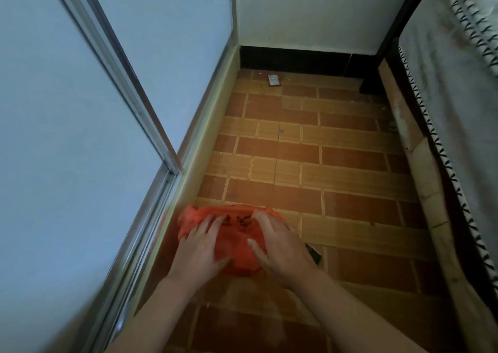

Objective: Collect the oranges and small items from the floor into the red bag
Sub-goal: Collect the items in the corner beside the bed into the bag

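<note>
Glass door (67, 137): it stands on the far left, and its metal rail runs down beside the floor.
Left hand (200, 247): it lies flat on the left part of the red bag (237, 247). The fingers are spread and fairly straight, and they press down on the plastic.
Red bag: it sits on the tiled floor (310, 150) close to the person, near the door rail. It looks lumpy and full. Its long side runs left to right, under both hands. I cannot see its mouth.
Right hand (280, 247): it lies on the right part of the bag, fingers spread, pointing up and left. It presses and does not pinch.
Dark thing (314, 254): it peeks out just beside the right hand. That hand is the nearer one. I cannot tell what it is.
Small packet (274, 80): it lies far off by the back wall, straight ahead of the fingers and well apart from the bag. It looks like the next thing to fetch.
Oranges: none show on the floor.
Bed (452, 110): it runs along the right side.
</note>
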The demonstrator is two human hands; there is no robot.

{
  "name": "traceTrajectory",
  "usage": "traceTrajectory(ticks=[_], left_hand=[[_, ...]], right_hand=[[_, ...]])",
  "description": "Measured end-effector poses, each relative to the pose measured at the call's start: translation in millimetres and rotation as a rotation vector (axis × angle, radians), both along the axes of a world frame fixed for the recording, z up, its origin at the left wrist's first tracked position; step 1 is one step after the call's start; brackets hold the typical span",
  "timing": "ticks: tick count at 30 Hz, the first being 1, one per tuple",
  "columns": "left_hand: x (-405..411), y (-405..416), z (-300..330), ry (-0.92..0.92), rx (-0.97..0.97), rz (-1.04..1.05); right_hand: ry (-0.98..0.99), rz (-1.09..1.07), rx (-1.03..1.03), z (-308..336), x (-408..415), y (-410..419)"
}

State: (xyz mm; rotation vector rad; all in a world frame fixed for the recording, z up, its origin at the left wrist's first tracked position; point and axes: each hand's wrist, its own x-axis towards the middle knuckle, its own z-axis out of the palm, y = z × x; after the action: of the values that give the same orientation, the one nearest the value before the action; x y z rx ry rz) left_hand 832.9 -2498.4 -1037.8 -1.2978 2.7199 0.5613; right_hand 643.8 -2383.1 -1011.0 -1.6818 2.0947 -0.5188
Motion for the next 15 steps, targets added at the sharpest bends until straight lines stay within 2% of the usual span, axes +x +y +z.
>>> traceTrajectory(ticks=[5,10,12,15], left_hand=[[9.8,7.0,-13.8,-0.137,0.117,-0.095],[14.5,28.5,-13.0,-0.218,0.06,-0.207],[13.3,42.8,-5.9,-0.107,-0.035,-0.268],[12.2,58.2,7.7,0.264,-0.232,-0.341]], right_hand=[[0.156,0.041,0.119,-18.7,-3.3,-13.0],[0.246,0.198,0.254,-51.5,-1.5,-28.1],[0.254,0.221,0.287,-64.4,2.2,-27.8],[0.247,0.215,0.277,-69.2,8.6,-30.5]])
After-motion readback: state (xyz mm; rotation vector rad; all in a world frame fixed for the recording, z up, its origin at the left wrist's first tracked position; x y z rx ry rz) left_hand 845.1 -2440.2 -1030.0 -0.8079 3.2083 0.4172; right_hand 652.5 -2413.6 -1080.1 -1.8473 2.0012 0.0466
